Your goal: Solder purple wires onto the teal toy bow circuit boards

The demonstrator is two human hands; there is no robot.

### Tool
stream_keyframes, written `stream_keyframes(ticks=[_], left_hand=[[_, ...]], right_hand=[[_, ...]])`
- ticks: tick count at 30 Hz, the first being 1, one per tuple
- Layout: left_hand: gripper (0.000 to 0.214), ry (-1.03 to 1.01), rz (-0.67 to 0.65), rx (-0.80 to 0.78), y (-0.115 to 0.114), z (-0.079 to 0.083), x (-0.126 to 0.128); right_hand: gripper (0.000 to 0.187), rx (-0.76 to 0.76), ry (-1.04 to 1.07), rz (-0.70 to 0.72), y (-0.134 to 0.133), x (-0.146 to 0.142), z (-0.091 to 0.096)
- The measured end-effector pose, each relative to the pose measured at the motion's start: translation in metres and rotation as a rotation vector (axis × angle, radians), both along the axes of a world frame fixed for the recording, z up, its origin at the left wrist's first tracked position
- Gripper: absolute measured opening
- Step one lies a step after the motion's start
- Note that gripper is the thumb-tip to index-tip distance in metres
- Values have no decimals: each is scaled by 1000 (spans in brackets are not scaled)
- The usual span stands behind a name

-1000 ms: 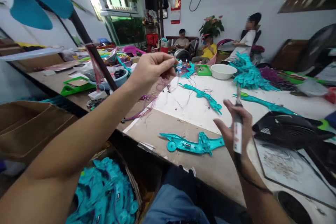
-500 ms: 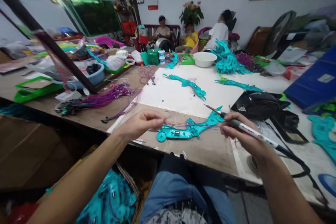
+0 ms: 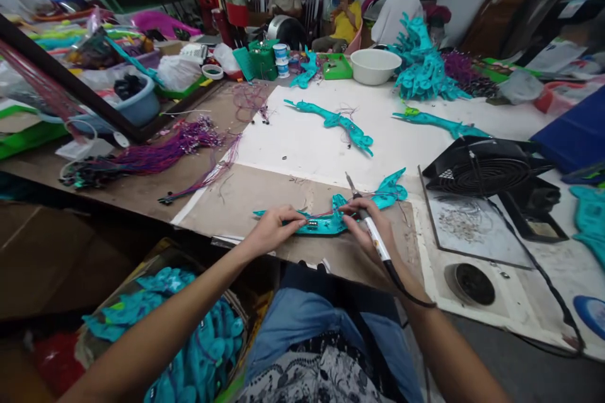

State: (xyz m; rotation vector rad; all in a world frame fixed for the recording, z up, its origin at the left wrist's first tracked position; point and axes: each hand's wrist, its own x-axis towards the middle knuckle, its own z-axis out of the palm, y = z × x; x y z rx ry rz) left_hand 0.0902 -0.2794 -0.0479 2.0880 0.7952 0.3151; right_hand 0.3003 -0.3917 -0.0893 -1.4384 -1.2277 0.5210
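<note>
A teal plastic toy part [image 3: 340, 214] with a small circuit board lies at the near edge of the worktable [image 3: 246, 195]. My left hand [image 3: 274, 231] rests on its left end, fingers pinched on thin coloured wires laid along it. My right hand [image 3: 366, 230] is on the part's middle and holds a white soldering iron [image 3: 371, 230], tip pointing up and away, black cord trailing toward my right arm.
Further teal parts [image 3: 338, 123] lie on the white sheet, with a pile [image 3: 420, 69] by a white bowl [image 3: 375, 66]. Purple wire bundles [image 3: 151, 157] lie left, a black fan [image 3: 482, 170] right. A box of teal parts [image 3: 198, 340] sits below. Three people sit at the far wall.
My left hand came down from in front of me with the wires and settled on the teal part. The right hand moved in onto the part, the iron swinging upright. My view tilted down.
</note>
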Motion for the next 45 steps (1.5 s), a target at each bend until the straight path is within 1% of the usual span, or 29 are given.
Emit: stream_keyframes(ticks=[1,3,5,7,9,12,14,15,17,20,22,25,26,28,30,31,32,34,36,39,42,45], left_hand=[[22,2,-8,35,1,0,-1],[20,29,-26,104,3,0,-3],[19,79,-42,182,6,0,-4],[18,136,-56,272,9,-1,-7],[18,189,-90,363,13,0,-10],[17,247,-159,465,16,3,-11],[22,243,-155,493,16,5,-5],[24,226,-142,478,15,6,-1],[20,187,-113,382,14,5,8],[11,144,-50,161,13,1,17],[10,92,3,56,12,-2,17],[11,-2,67,14,7,-4,12],[11,-21,96,23,4,-4,10],[11,-39,168,56,-5,-8,7],[11,-65,239,126,-14,-14,4],[11,-81,267,173,-19,-17,4],[11,-89,293,224,-23,-21,3],[11,-75,336,310,-30,-27,4],[11,-30,359,352,-36,-30,5],[12,7,363,379,-42,-28,8],[10,-12,346,378,-48,-26,12],[8,-28,354,367,-52,-30,16]], right_hand=[[26,-10,104,29,-1,-10,-3],[32,-11,273,37,3,-26,-8],[33,-5,416,26,10,-36,-10],[31,3,515,29,16,-42,-9],[30,7,545,30,20,-47,-7],[29,7,477,11,24,-54,-9],[28,1,378,-9,25,-57,-11],[27,2,323,-18,26,-59,-13],[25,16,220,-28,28,-61,-14],[22,35,139,-25,31,-63,-14],[21,9,164,-35,31,-63,-14],[21,-31,235,-66,26,-58,-12],[22,-23,225,-76,22,-56,-11],[32,23,142,-92,10,-49,-6],[44,61,34,-107,-6,-42,1],[48,67,0,-114,-15,-39,4],[47,72,-20,-119,-23,-36,6],[33,87,-36,-125,-38,-34,9],[21,107,-49,-118,-49,-35,10],[24,103,-89,-90,-58,-38,9],[27,99,-114,-83,-62,-40,7],[27,94,-119,-81,-63,-41,7]])
